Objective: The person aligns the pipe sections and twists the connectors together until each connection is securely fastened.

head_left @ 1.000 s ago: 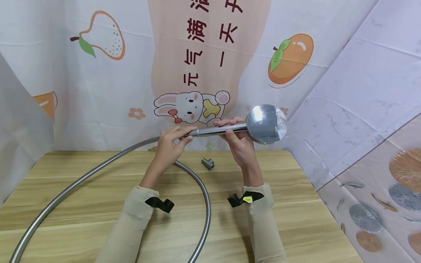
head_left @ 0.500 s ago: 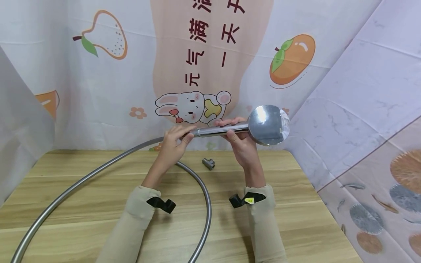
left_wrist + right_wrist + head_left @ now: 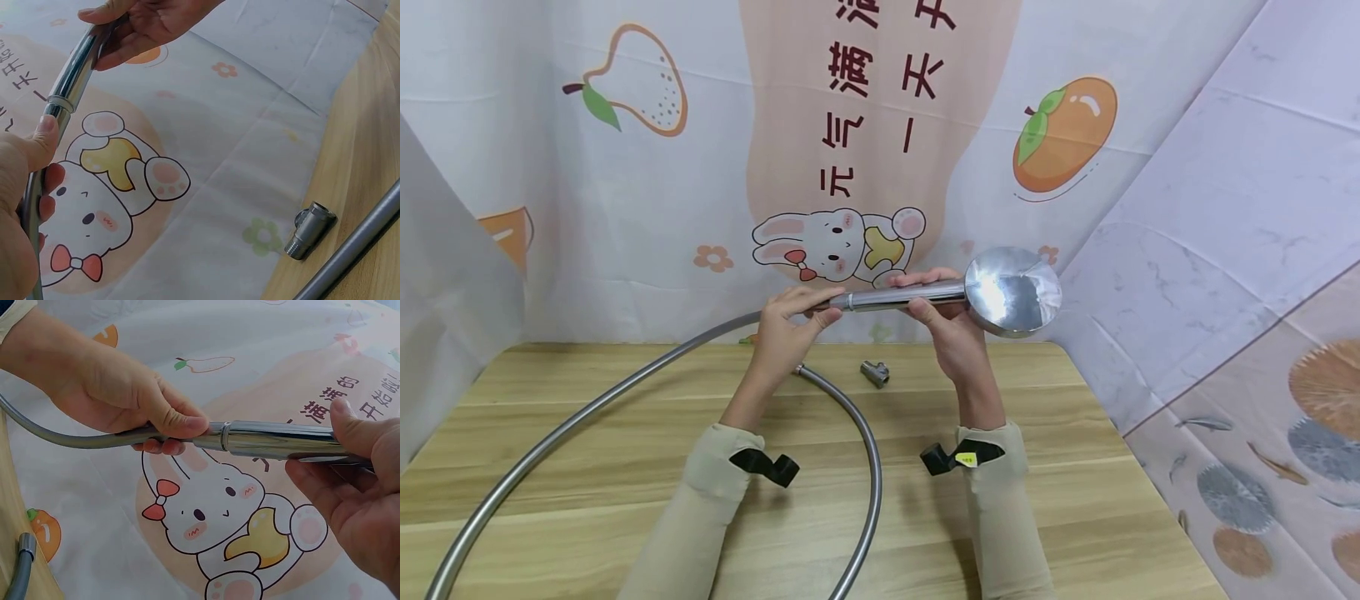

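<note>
A chrome shower head (image 3: 1013, 292) is held up above the table's back edge, its round head to the right and its handle (image 3: 281, 439) pointing left. My right hand (image 3: 958, 333) grips the handle close to the round head, thumb on the near side. At the handle's lower end, my left hand (image 3: 786, 333) pinches the end fitting of a grey metal shower hose (image 3: 617, 392) between thumb and fingers. In the right wrist view the fitting (image 3: 215, 436) meets the handle at a thin ring, with no gap that I can see.
A small chrome angle valve (image 3: 875, 373) lies on the wooden table (image 3: 1075, 500) below the handle. The hose's other end (image 3: 26, 542) rests on the table, its length curving toward the front edge. A printed curtain (image 3: 647, 208) hangs behind.
The round head has turned a little about the handle, so its shiny face catches light differently. Both hands stay nearly in place, still holding handle and hose fitting.
</note>
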A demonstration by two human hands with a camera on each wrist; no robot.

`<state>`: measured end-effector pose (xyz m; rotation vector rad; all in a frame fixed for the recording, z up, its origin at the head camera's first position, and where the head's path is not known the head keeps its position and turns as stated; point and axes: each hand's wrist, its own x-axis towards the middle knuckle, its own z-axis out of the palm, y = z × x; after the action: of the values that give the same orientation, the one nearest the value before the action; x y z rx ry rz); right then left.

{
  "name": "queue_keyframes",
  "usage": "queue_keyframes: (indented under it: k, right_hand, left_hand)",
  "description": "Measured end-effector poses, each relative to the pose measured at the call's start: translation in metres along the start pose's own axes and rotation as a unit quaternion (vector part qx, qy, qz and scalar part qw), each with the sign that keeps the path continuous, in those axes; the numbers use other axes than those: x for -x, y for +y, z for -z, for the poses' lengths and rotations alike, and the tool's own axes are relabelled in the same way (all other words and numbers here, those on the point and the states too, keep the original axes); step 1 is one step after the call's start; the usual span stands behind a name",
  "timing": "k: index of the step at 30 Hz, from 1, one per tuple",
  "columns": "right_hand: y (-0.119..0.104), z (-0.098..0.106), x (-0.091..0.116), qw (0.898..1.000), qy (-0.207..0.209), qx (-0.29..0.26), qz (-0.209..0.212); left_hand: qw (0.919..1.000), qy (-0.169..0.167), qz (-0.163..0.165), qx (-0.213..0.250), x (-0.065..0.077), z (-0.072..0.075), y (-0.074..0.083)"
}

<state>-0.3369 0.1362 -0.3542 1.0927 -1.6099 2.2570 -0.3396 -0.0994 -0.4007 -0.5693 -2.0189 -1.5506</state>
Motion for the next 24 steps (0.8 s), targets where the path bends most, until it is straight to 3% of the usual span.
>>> queue_keyframes:
  k: [5, 17, 24]
  right_hand:
    - [-0.0001, 0.0001, 0.0009, 1.000, 0.005, -0.014, -0.014]
    - [0.0009, 0.0042, 0.0011, 0.999, -0.034, -0.006, -0.010]
    - [0.0040, 0.0044, 0.0007, 1.000, -0.021, -0.001, 0.003]
  left_hand:
    - [1.0000, 0.004, 0.004, 0.005, -0.0004, 0.0012, 0.0008]
    - [0.9999, 0.003, 0.008, 0.010, -0.0006, 0.0016, 0.0008]
    - [0.9999, 0.005, -0.003, 0.011, -0.0008, 0.0020, -0.0002]
